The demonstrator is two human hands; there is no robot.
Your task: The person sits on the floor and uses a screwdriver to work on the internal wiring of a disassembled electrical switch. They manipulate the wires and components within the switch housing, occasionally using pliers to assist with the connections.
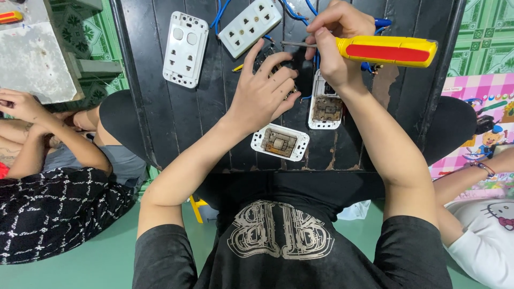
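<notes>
Centrally, a black slatted board (160, 96) carries the work, its near edge at the person's lap and bare slats free at its left side. Left hand (262, 91) lies fingers spread, pressing down a small dark part that is mostly hidden. Right hand (334, 40) is curled tight around the yellow-and-red screwdriver (385, 50); long axis horizontal, tip pointing left toward the hidden part. Two opened white socket housings (280, 142) lie near, brown inserts seated inside. White socket plates (185, 49) sit farther up.
</notes>
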